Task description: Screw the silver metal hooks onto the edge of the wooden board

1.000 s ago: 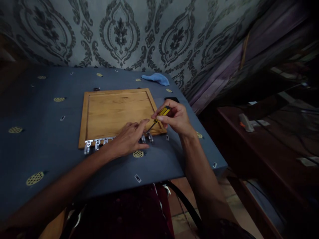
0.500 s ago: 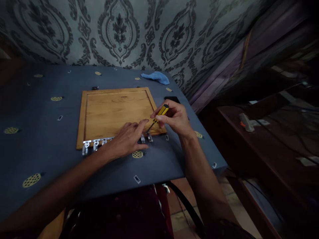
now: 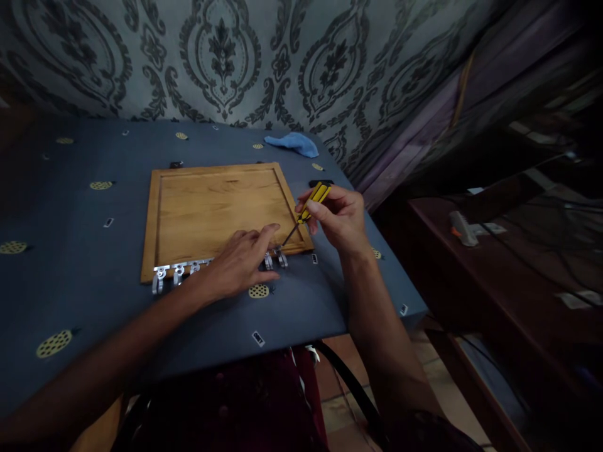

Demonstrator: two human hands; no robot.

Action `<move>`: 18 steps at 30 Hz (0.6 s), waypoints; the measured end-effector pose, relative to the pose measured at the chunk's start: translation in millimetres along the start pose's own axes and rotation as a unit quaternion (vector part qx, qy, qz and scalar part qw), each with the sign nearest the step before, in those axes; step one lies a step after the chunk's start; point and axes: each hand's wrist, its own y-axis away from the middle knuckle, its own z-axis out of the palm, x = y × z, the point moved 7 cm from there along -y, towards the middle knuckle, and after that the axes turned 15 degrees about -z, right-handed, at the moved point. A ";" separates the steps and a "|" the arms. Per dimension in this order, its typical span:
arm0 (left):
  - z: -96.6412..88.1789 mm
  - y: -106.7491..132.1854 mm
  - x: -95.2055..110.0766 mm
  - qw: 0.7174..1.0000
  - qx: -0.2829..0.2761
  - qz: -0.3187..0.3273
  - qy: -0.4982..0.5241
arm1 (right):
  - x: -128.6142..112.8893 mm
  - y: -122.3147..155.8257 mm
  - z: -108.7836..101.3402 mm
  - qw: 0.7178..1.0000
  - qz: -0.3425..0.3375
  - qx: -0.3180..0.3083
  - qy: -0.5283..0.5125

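Note:
A wooden board with a raised rim lies flat on the blue patterned tabletop. A metal hook rail runs along the board's near edge, with several silver hooks hanging off it. My left hand presses down on the rail near its right end, fingers stretched flat over it. My right hand grips a yellow-and-black screwdriver, tilted, its tip at the rail by the board's near right corner.
A crumpled blue cloth lies at the table's far right by the patterned wall. A small dark object sits just beyond my right hand. Dark shelving with cables stands to the right, past the table's edge.
My right hand has lifted and shifted right, so the screwdriver handle is higher and more slanted. My left hand stays on the rail. The view has drifted slightly.

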 end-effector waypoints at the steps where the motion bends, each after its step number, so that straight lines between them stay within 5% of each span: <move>1: 0.0 0.2 0.0 1.000 0.003 0.004 0.000 | 0.8 0.2 2.1 1.000 0.004 -0.008 0.003; 18: 0.8 -0.2 -1.1 1.000 0.014 0.001 -0.015 | 1.6 1.6 18.3 0.997 0.040 -0.064 -0.019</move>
